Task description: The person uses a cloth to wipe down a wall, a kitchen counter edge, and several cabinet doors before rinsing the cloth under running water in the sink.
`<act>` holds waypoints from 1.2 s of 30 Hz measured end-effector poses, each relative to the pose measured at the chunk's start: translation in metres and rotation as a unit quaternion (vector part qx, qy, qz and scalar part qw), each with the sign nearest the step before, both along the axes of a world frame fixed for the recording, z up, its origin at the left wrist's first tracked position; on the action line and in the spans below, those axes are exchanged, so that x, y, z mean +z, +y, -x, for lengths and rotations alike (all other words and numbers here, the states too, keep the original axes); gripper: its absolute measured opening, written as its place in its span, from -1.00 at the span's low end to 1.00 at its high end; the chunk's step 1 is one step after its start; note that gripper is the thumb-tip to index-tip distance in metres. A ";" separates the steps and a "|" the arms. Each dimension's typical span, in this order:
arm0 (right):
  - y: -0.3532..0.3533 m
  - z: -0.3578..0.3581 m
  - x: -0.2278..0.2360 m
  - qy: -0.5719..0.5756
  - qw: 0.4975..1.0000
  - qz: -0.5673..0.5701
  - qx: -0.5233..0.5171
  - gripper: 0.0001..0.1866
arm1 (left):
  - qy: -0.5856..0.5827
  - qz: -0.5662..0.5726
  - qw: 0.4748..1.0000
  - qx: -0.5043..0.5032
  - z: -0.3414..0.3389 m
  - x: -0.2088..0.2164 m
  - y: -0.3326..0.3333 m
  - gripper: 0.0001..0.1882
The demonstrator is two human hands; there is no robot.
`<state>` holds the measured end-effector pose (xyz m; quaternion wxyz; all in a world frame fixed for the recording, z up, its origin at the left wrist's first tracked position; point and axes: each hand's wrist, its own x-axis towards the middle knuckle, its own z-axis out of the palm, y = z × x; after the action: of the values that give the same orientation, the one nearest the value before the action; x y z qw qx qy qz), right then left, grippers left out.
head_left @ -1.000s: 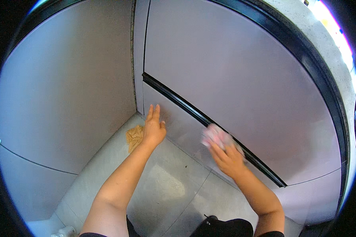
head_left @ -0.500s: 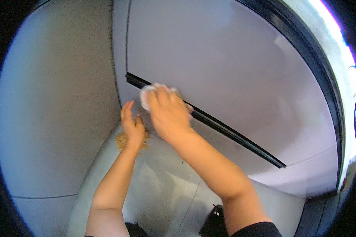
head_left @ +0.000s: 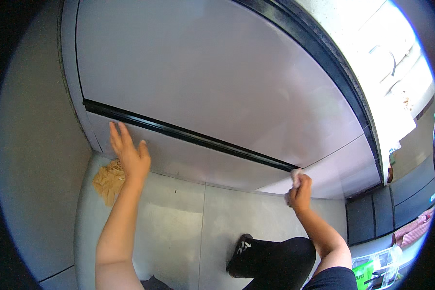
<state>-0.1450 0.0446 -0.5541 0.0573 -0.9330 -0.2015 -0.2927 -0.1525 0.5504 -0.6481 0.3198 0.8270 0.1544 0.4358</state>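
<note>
My right hand [head_left: 300,192] grips a small wadded whitish cloth [head_left: 297,178] at the right end of a long black trim strip [head_left: 188,136]. The strip slants across a pale, glossy cabinet front [head_left: 203,72]. My left hand [head_left: 132,153] is raised just under the strip's left part, fingers spread and holding nothing; whether its fingertips touch the lower panel I cannot tell. On the floor beside my left wrist lies a crumpled tan cloth [head_left: 108,182].
A grey wall panel [head_left: 31,159] rises close on the left. A white countertop [head_left: 367,72] curves along the upper right. Dark cabinets [head_left: 372,215] and a white wire rack [head_left: 379,261] with a green packet stand at right. My black shoe [head_left: 240,251] is on the tiled floor [head_left: 179,222].
My right hand has carried the whitish cloth along the black strip from near its left end to its right end. The view has shifted rightward, and my left hand stays near the strip's left part.
</note>
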 end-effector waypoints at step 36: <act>0.323 -0.045 -0.148 -0.208 0.948 0.049 0.237 -0.51 | -0.121 -0.059 0.987 -0.083 0.010 0.002 -0.006 -0.65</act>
<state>-0.1003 0.3676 -0.7021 0.0358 -0.7787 -0.4382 -0.4476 -0.1629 0.5439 -0.6464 0.3220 0.7956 0.0199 0.5128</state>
